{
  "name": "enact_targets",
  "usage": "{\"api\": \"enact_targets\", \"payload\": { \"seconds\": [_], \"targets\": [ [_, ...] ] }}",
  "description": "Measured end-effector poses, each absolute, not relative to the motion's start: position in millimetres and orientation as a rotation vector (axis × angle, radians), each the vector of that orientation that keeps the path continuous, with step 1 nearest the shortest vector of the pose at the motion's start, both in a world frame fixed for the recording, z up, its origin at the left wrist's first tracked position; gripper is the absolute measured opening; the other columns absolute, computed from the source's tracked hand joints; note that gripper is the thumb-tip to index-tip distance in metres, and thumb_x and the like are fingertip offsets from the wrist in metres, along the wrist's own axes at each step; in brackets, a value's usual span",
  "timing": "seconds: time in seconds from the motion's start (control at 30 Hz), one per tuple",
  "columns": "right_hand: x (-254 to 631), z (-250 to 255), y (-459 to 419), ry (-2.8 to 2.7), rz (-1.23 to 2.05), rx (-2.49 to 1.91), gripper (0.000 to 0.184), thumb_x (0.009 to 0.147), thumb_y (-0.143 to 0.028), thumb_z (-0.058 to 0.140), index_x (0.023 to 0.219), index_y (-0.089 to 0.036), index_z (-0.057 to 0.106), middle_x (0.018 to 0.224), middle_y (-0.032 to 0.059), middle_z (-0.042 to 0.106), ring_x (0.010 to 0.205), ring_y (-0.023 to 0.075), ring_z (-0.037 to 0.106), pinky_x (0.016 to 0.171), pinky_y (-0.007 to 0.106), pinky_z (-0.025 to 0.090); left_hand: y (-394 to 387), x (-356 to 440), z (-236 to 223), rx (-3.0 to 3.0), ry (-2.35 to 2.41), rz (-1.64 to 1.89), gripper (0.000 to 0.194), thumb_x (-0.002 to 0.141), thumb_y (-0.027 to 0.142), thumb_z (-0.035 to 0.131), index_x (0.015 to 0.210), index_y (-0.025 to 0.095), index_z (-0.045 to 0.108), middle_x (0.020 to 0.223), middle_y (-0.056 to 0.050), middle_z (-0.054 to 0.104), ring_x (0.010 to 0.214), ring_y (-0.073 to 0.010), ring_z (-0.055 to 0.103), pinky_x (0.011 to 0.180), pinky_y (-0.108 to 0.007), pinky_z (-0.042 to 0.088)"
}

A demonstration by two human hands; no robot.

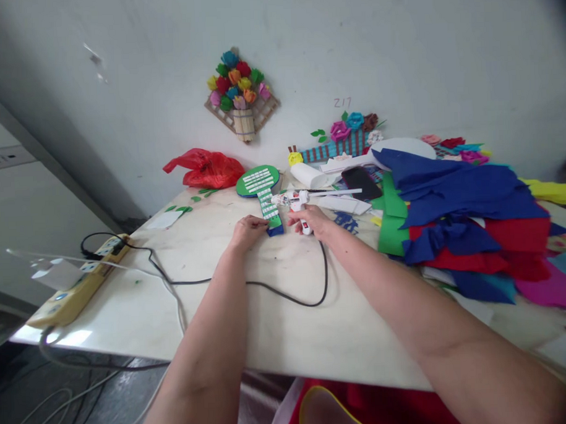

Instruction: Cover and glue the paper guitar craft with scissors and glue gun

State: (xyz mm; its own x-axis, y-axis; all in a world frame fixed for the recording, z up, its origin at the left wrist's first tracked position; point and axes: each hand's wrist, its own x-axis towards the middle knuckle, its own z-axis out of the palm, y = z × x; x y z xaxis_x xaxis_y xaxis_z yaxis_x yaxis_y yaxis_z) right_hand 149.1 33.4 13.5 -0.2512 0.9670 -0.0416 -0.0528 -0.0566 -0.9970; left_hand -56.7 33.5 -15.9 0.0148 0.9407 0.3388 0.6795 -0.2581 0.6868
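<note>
A white hot glue gun (303, 204) with a long glue stick (340, 192) out of its back is in my right hand (313, 221), fingers wrapped round the handle. Its nozzle points left, over a green and blue craft piece (275, 223) shaped like a paddle with a round far end. Rows of small white strips (258, 182) cover most of that piece. At the near end's left edge, my left hand (251, 228) is closed in a pinch against the piece. Whether a small bit sits between those fingertips is hidden.
The gun's black cord (286, 295) loops across the table to a yellow power strip (88, 277) at left. Felt sheets (472, 199) are heaped at right, near a dark phone (362, 183). A red plastic bag (205, 168) lies at the back; a flower craft (241, 90) hangs above.
</note>
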Motion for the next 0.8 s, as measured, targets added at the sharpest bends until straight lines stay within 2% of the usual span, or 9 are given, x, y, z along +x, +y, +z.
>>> {"api": "enact_targets", "payload": {
  "seconds": [0.23,0.4,0.6,0.67,0.8],
  "targets": [
    [176.6,23.0,35.8,-1.649,1.570,-0.996,0.028,0.063,-0.034,0.072,0.072,-0.012,0.057,0.060,0.0058,0.067,0.030,0.0048,0.039,0.030,0.018,0.031,29.8,-54.9,-13.3,1.770,1.580,1.175,0.031,0.064,0.032,0.065,0.089,0.014,0.071,0.086,-0.007,0.071,0.080,-0.0194,0.063,0.075,-0.029,0.048],
    [185.7,36.6,28.1,-1.909,1.525,-1.047,0.022,0.065,-0.031,0.070,0.063,-0.012,0.058,0.059,0.0060,0.067,0.030,0.0039,0.038,0.031,0.018,0.030,29.6,-55.2,-13.5,1.736,1.610,1.174,0.030,0.064,0.036,0.066,0.086,0.016,0.071,0.084,-0.005,0.071,0.081,-0.0197,0.063,0.074,-0.028,0.047],
    [184.4,35.8,27.6,-1.996,1.420,-1.077,0.014,0.065,-0.024,0.067,0.063,-0.013,0.058,0.057,0.0033,0.065,0.032,0.0038,0.038,0.030,0.017,0.026,30.7,-57.5,-11.8,1.806,1.640,1.130,0.031,0.065,0.031,0.062,0.091,0.016,0.069,0.080,-0.005,0.070,0.077,-0.0189,0.061,0.072,-0.028,0.047],
    [183.4,32.7,29.9,-1.998,1.372,-1.090,0.013,0.065,-0.024,0.067,0.064,-0.014,0.058,0.056,0.0026,0.065,0.033,0.0045,0.039,0.029,0.017,0.026,29.2,-57.4,-7.8,1.868,1.759,1.068,0.027,0.064,0.027,0.060,0.087,0.016,0.069,0.082,-0.005,0.069,0.081,-0.0202,0.060,0.076,-0.029,0.046],
    [180.3,28.6,33.8,-2.029,1.287,-1.114,0.014,0.065,-0.024,0.068,0.067,-0.014,0.058,0.055,0.0019,0.063,0.034,0.0056,0.040,0.029,0.018,0.027,29.8,-58.6,-2.9,1.999,1.932,0.954,0.019,0.061,0.024,0.059,0.076,0.018,0.069,0.096,-0.008,0.066,0.101,-0.0261,0.052,0.090,-0.035,0.039]
  ]
}}
